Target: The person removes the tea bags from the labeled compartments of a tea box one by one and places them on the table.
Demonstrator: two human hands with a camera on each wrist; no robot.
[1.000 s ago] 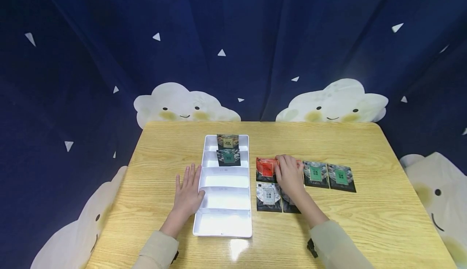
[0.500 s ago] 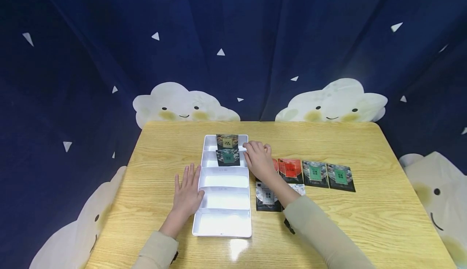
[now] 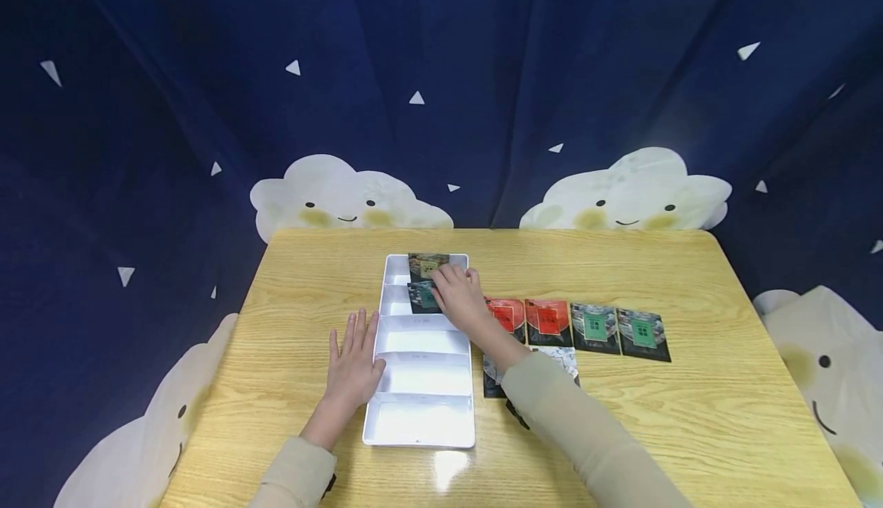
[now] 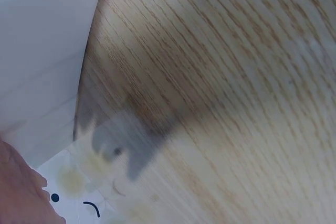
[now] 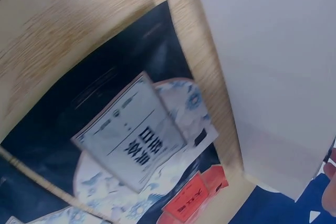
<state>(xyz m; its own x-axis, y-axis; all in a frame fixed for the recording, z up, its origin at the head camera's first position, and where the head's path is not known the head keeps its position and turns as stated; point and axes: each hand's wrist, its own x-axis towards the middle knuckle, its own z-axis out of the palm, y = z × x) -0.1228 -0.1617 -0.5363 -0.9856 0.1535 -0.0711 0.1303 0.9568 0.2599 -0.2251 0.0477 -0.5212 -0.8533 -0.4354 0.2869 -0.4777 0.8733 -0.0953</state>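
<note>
My left hand (image 3: 355, 366) lies flat with fingers spread at the left side of a white compartment tray (image 3: 419, 447), its thumb against the tray's rim. My right hand (image 3: 461, 297) reaches over the tray's right side, fingers bent at the upper right of a dark green-labelled sachet (image 3: 421, 298) in the second compartment. Whether it pinches that sachet cannot be seen. Behind it, a sachet with a yellow label (image 3: 419, 263) leans in the farthest compartment. In the right wrist view only some fingertips (image 5: 329, 184) show at the right edge, beyond the tray wall (image 5: 273, 77).
Right of the tray lie two red sachets (image 3: 548, 322) and two green-labelled sachets (image 3: 595, 328) in a row. White-and-blue sachets (image 5: 142, 135) lie nearer, partly under the right forearm. The wooden table (image 3: 724, 416) ends at a dark blue curtain (image 3: 483, 94).
My right hand has moved left from above the red sachets to the sachets in the tray, leaving both red ones on the table. The left hand has stayed in place.
</note>
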